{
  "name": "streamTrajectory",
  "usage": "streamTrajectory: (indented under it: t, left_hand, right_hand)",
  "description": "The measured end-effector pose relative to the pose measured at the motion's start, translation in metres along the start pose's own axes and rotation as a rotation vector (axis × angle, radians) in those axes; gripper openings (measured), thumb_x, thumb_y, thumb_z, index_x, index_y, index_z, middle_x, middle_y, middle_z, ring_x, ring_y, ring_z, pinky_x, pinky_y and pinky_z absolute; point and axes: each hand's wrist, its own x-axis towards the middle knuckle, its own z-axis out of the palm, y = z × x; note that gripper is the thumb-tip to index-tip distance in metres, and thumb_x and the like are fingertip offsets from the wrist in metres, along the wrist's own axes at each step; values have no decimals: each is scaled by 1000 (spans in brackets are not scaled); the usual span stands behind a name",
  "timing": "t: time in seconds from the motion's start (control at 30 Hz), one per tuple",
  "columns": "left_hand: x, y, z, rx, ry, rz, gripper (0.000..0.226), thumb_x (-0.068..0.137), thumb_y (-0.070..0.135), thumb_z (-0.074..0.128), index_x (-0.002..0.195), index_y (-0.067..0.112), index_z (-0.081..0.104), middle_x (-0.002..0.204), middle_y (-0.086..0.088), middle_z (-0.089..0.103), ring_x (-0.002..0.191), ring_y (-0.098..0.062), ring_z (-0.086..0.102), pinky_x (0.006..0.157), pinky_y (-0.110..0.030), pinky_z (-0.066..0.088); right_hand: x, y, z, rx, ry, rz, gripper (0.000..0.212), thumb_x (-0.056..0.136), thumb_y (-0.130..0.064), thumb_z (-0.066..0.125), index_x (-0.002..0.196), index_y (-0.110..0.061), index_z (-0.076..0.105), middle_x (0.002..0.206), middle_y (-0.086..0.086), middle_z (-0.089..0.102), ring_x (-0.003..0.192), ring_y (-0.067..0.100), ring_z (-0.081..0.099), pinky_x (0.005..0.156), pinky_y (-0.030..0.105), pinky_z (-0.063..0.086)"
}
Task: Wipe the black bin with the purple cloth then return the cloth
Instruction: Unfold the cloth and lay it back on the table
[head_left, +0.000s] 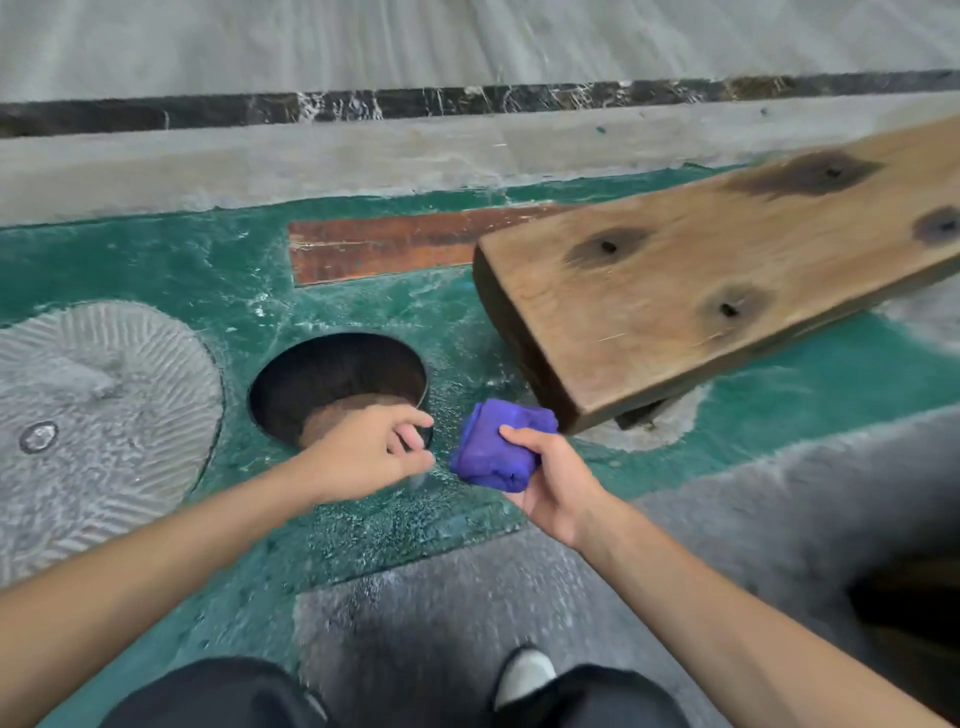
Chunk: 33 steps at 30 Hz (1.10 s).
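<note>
**Entry: black bin held at the rim, purple cloth ready for wiping**

Item one, the black bin (332, 379): round and dark, it is standing upright on the green painted floor (156, 270), its mouth facing the camera and a brownish patch showing inside at the bottom. It is sitting just beside the near end of a wooden bench (701, 270), which is slanting away to the right.

Item two, the purple cloth (496, 449): folded into a thick pad, it is being carried in the air just right of the bin, not touching it.

Item three, the left hand (371, 454): it is reaching over the near rim of the bin with fingers curled at the edge, apparently pinching it; motion blur is making the exact contact hard to read.

Item four, the right hand (545, 483): it is grasping the cloth, thumb on top and fingers wrapped beneath.

Handling note, as a judgement: the wiping is only about to begin. The left hand should be steadying the rim firmly so the bin is not sliding or tipping. The cloth is best pressed flat against the surface and swept around the rim and wall in overlapping passes, keeping the pad folded so a clean face is meeting the plastic.
</note>
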Motion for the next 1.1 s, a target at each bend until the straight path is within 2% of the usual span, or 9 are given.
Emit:
streamTrajectory:
  t: [0.13, 0.23, 0.33, 0.53, 0.67, 0.8, 0.93, 1.03, 1.1]
  left_hand:
    - [-49, 103, -24, -405, -146, -139, 37, 87, 33, 72, 122, 23, 63, 110, 4, 70, 98, -5, 67, 75, -26, 59]
    - [-83, 179, -52, -473, -65, -97, 41, 85, 25, 76, 123, 18, 63, 109, 0, 70, 88, -8, 68, 75, -31, 57]
    - [-116, 246, -88, -424, -25, 1, 49, 73, 22, 87, 116, 22, 64, 105, 0, 72, 83, -8, 67, 75, -28, 55]
    - [-175, 372, -169, -168, 64, 304, 70, 70, 28, 84, 131, 40, 53, 100, 8, 65, 86, -12, 63, 76, -27, 55]
    - [-202, 458, -226, 18, 59, 486, 19, 81, 34, 76, 98, 30, 72, 94, 0, 65, 87, -15, 60, 81, -38, 51]
    - [-224, 533, -268, 96, 124, 593, 18, 87, 35, 71, 93, 19, 70, 103, 0, 51, 106, -18, 46, 95, -32, 37]
    - [-248, 595, -294, 140, 130, 670, 18, 92, 36, 63, 91, 18, 61, 89, 1, 65, 84, -16, 59, 77, -32, 45]
    - [-265, 633, -304, 167, 202, 738, 21, 93, 39, 60, 86, 20, 56, 79, 4, 63, 73, -11, 56, 67, -25, 42]
    - [-274, 657, -311, 118, 243, 782, 21, 93, 38, 60, 86, 19, 58, 78, 3, 64, 75, -13, 59, 68, -27, 44]
  right_hand:
    - [-98, -62, 27, 44, -49, 6, 43, 93, -8, 58, 134, 6, 55, 131, 30, 62, 110, 37, 64, 95, 43, 53]
    - [-165, -111, 46, 49, -103, -26, 45, 95, -8, 54, 137, 8, 51, 132, 31, 61, 128, 42, 56, 114, 50, 40]
    - [-229, -160, 64, 75, -160, -58, 46, 98, -8, 51, 141, 7, 48, 136, 31, 58, 132, 43, 53, 118, 51, 34]
    - [-351, -246, 104, -132, -195, -62, 40, 100, -17, 51, 138, -8, 57, 131, 11, 68, 125, 25, 62, 101, 36, 51]
    - [-425, -304, 123, -331, -162, -24, 30, 99, -37, 54, 121, -22, 68, 105, 0, 76, 88, 10, 73, 72, 28, 63]
    - [-492, -361, 127, -461, -147, -15, 65, 87, -75, 47, 116, -21, 67, 105, 8, 66, 72, 18, 69, 68, 30, 62]
    - [-543, -399, 117, -620, -202, -83, 101, 72, -98, 24, 121, -24, 72, 119, 7, 72, 94, 18, 69, 79, 37, 59]
    - [-576, -413, 117, -685, -188, -315, 85, 74, -96, 30, 123, -39, 70, 123, -13, 72, 110, 4, 67, 95, 36, 48]
    - [-594, -418, 119, -641, -198, -498, 67, 82, -81, 51, 127, -34, 68, 128, -8, 70, 121, 10, 64, 103, 44, 49]
